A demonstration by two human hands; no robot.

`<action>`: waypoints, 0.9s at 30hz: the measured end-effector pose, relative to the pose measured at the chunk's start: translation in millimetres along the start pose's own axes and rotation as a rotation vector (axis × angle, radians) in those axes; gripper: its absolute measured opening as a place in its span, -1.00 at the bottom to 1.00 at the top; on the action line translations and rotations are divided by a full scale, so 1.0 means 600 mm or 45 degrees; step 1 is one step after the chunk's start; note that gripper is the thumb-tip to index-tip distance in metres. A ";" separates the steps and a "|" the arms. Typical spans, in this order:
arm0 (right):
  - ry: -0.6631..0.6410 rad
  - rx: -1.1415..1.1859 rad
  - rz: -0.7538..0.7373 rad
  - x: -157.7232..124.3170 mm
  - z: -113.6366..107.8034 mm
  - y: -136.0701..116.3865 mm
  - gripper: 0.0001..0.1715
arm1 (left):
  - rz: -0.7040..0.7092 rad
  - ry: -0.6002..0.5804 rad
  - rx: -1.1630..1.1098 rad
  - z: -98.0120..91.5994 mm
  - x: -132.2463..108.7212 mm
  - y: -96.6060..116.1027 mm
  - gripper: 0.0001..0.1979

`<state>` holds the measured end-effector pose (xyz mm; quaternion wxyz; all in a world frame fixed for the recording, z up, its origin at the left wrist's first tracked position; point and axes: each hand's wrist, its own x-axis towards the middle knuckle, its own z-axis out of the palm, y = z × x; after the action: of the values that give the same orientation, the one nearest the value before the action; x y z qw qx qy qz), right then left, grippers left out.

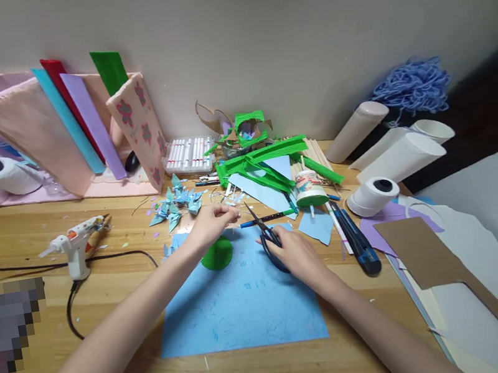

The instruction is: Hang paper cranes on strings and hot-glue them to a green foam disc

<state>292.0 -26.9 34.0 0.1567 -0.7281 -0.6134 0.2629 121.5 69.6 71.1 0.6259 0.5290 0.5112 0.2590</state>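
My right hand is wrapped round the dark handles of a pair of scissors, whose blades point up and away toward my left fingertips. My left hand is closed in a pinch just left of the blades. Whatever it pinches is too thin to make out; a faint strand seems to run toward the scissors. Below that hand a green round piece rests on a blue sheet. Beyond the blades lies a dark marker with a blue end.
A white glue gun with its cord stands at left. Blue folded paper pieces, a marker box and green strips lie behind. A utility knife, a small decorated drum shape, white rolls and brown card are at right.
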 end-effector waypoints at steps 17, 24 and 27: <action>-0.223 0.808 -0.295 -0.078 0.060 -0.091 -0.75 | 0.098 0.281 -0.605 0.031 -0.193 -0.136 -0.70; -0.228 1.182 -0.078 -0.106 0.091 -0.131 -0.76 | 0.077 0.252 -0.747 0.030 -0.216 -0.151 -0.70; -0.192 1.165 -0.095 -0.106 0.099 -0.132 -0.79 | 0.065 0.257 -0.772 0.025 -0.214 -0.156 -0.73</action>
<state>186.7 -78.6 41.2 0.4261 -0.5404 -0.4698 0.5529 71.1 -76.1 30.2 0.6945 0.3026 0.4567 0.4664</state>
